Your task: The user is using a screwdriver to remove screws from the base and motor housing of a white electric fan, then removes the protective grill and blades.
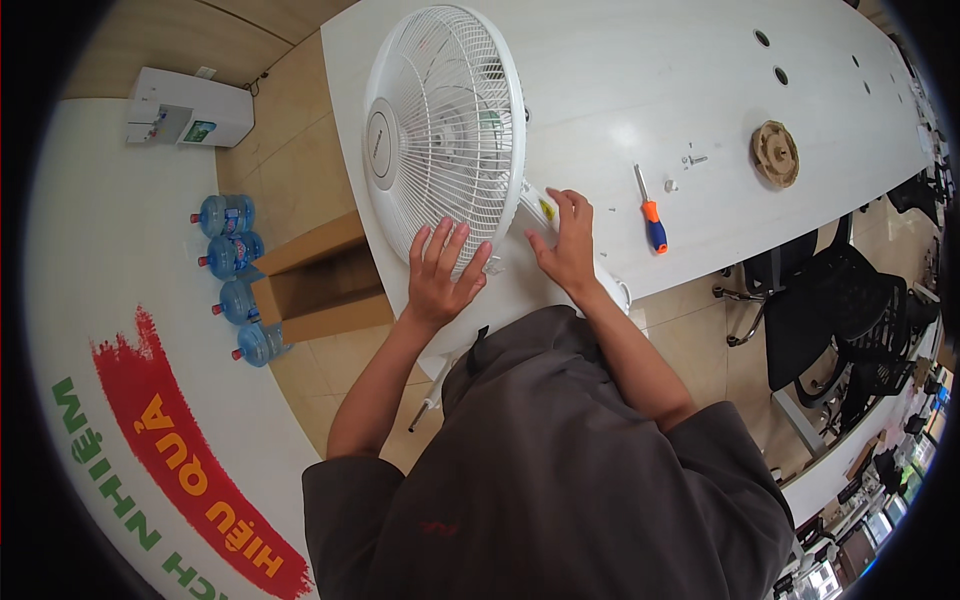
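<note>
A white electric fan (405, 120) with a round wire grille lies on the white table, its front toward the left. My left hand (440, 280) is at the near lower edge of the grille, fingers spread against or just over the wires; actual contact is hard to judge. Beside its thumb is a small translucent piece too unclear to name. Behind the grille, my right hand (570, 250) is open next to the fan's white neck (538, 203), thumb and fingers apart and holding nothing visible. Part of the fan's lower body is hidden behind my right hand and forearm.
On the white table (640, 90) lie an orange-and-blue screwdriver (653, 225), several small screws (693, 160) and a round brown moulded piece (775, 154). An open cardboard box (330, 285) and several water bottles (240, 255) stand left. Black office chairs (835, 300) are at right.
</note>
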### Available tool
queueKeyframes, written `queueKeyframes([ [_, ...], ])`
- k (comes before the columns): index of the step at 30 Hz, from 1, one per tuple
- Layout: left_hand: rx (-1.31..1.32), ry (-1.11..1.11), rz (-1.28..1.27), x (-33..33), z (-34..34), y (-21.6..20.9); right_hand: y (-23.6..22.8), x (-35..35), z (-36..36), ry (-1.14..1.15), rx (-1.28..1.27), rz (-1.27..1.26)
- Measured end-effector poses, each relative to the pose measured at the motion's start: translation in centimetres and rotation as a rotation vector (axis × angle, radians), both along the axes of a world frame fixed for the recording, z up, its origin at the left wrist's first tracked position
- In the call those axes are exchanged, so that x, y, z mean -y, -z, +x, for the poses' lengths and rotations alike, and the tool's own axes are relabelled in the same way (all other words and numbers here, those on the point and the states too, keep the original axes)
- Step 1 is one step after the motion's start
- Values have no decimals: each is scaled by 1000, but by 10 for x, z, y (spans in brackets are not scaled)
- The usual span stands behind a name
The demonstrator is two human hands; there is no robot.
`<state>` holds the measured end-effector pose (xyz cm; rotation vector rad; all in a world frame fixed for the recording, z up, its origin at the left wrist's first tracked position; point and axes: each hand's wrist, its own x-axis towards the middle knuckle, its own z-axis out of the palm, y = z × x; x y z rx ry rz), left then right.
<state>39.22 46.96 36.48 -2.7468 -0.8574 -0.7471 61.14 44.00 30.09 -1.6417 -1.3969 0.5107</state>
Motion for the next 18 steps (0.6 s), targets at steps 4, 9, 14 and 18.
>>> queueKeyframes([
  [4,139,-24,28,4,10,16,15,-21,4,-129,95,-353],
  [9,203,20,-28,4,9,8,28,-30,11,-248,98,-530],
  [14,262,-31,6,16,9,13,21,-30,7,-190,135,-530],
  [18,286,-115,31,18,10,4,23,-27,5,-173,166,-506],
])
